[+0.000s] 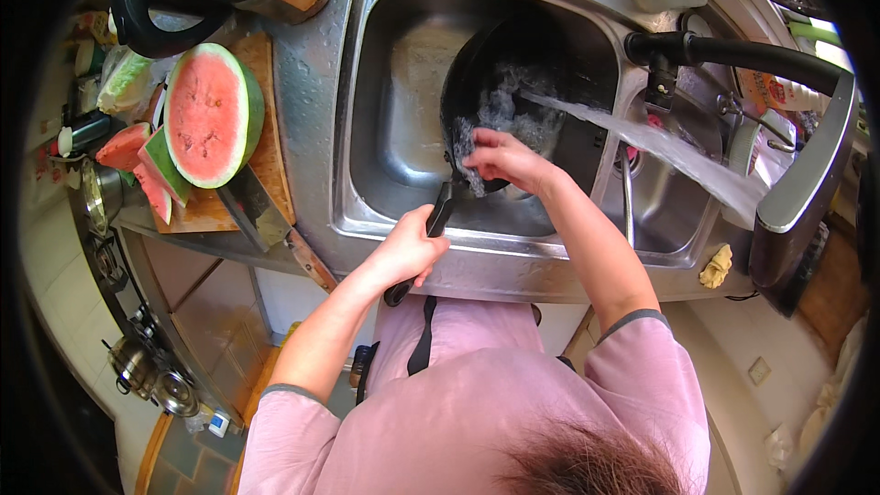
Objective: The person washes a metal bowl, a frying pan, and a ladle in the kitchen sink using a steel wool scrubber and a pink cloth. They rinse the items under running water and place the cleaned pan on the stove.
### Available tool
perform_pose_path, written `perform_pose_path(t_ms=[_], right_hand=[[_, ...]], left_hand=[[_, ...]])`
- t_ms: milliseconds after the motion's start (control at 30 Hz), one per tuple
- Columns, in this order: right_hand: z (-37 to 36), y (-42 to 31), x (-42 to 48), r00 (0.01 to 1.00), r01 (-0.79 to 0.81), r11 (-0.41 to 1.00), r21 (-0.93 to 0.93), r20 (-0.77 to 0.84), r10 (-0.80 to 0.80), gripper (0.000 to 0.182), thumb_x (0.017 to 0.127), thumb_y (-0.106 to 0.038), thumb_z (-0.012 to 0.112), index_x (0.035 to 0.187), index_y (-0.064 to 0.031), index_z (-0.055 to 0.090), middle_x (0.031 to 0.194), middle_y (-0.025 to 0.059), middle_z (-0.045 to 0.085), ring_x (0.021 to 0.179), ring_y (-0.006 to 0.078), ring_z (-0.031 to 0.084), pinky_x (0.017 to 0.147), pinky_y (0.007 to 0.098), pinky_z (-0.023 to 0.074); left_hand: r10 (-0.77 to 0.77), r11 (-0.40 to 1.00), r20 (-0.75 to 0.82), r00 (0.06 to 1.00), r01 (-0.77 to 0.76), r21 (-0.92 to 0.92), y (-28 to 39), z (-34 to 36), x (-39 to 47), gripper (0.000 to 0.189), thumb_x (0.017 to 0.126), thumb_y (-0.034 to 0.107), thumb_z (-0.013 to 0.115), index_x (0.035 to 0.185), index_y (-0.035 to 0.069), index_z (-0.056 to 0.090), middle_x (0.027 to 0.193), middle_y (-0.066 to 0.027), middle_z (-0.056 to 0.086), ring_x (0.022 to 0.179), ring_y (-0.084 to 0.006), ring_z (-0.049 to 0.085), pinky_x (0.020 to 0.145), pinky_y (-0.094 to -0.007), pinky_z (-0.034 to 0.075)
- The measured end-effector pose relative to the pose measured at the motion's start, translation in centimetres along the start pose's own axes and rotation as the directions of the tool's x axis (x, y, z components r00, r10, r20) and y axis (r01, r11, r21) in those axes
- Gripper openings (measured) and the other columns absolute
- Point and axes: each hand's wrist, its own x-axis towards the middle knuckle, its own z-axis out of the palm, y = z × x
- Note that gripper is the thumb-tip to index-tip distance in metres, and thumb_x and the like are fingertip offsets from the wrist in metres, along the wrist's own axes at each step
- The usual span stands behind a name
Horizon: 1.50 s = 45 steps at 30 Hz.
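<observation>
My left hand is closed round the black handle of a dark frying pan. The pan lies tilted in the large basin of a stainless steel sink. Over the pan's near side, my right hand has its fingers bent around what looks like a grey steel wool scourer. A stream of water runs from the tap at the right into the pan, where it foams and hides part of the pan's inside.
Left of the sink, a halved watermelon and cut slices rest on a wooden board. A cleaver lies there, its handle over the counter edge. A small basin and a yellow crumpled cloth are at right.
</observation>
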Motion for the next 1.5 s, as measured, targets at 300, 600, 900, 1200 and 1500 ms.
perform_pose_path(t_ms=[300,600,900,1200,1500], right_hand=[[-8.3,2.3,5.7,0.541,-0.370,0.542,-0.755,-0.649,-0.535,0.047,0.080,-0.013,0.065,0.122,0.0018,0.047,0.111,0.0293,0.060,0.104,0.0461,0.059,0.088,0.0490,0.0503],[-7.6,3.2,7.0,0.634,-0.026,0.570,-0.821,-0.454,-0.625,0.040,0.081,-0.014,0.069,0.113,0.0025,0.050,0.106,0.0300,0.059,0.101,0.0487,0.056,0.086,0.0510,0.0472],[-8.1,3.8,8.2,0.408,-0.109,0.464,-0.879,-0.465,-0.786,0.047,0.078,-0.012,0.070,0.118,0.0023,0.051,0.112,0.0279,0.058,0.100,0.0453,0.058,0.086,0.0505,0.0472],[3.9,-5.7,8.9,0.740,0.657,0.750,-0.078,-0.123,-0.661,0.040,0.079,-0.013,0.075,0.112,-0.0071,0.054,0.093,0.0013,0.059,0.084,0.0100,0.055,0.072,0.0293,0.0480],[-8.4,1.5,6.0,0.661,-0.269,0.360,-0.893,-0.443,-0.605,0.047,0.076,-0.026,0.076,0.114,-0.0056,0.059,0.106,0.0186,0.066,0.099,0.0394,0.062,0.086,0.0453,0.0502]], left_hand=[[0.013,1.000,-0.030,0.999,-0.012,0.024,0.1,0.1,0.0,0.016,0.087,0.002,0.055,0.100,-0.003,0.046,0.056,-0.0042,0.048,0.035,-0.0140,0.046,0.034,-0.0322,0.037],[-0.040,0.996,0.049,0.998,0.044,-0.074,0.2,-2.2,-0.1,0.017,0.088,0.001,0.055,0.101,0.001,0.044,0.060,-0.0023,0.046,0.040,-0.0106,0.044,0.034,-0.0286,0.037],[-0.164,0.928,0.213,0.963,0.224,-0.299,0.7,-4.2,-0.2,0.022,0.091,0.008,0.063,0.091,0.010,0.042,0.059,0.0002,0.042,0.041,-0.0084,0.040,0.034,-0.0262,0.034],[-0.180,0.923,0.198,0.964,0.235,-0.303,0.4,-3.9,0.1,0.022,0.088,0.005,0.063,0.091,0.009,0.042,0.060,-0.0007,0.043,0.041,-0.0092,0.041,0.035,-0.0270,0.034],[-0.142,0.919,0.257,0.956,0.224,-0.325,-0.1,-3.9,0.3,0.022,0.088,0.003,0.061,0.093,0.009,0.041,0.062,-0.0020,0.045,0.041,-0.0088,0.042,0.034,-0.0263,0.034]])
